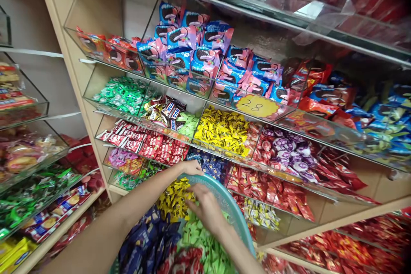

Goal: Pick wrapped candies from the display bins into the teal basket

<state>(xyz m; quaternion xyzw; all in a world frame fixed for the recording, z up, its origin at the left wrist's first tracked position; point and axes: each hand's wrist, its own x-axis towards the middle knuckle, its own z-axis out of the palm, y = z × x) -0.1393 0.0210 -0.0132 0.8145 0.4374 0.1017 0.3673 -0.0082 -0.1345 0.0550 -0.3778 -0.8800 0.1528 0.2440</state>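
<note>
A teal plastic basket (239, 212) sits low in front of me, full of wrapped candies in separate heaps. My left hand (192, 168) reaches across and grips its far rim, fingers partly hidden. Inside, my right hand (205, 205) hovers at the yellow-wrapped candies (173, 199), thumb and fingers apart and curved, with nothing visible between them. Closer to me in the basket are dark blue packets (149, 239), light green candies (201, 233) and red-wrapped candies (183, 261). Just beyond the rim, dark blue packets (212, 166) fill a shelf compartment.
Tiered shelves with clear fronts hold a bin of yellow candies (223, 130), purple candies (290, 150), green candies (120, 94) and blue-pink cookie packets (183, 38). A yellow tag (257, 106) reads 28. Another shelf unit (35, 184) stands at left. A glass shelf edge (289, 13) juts overhead.
</note>
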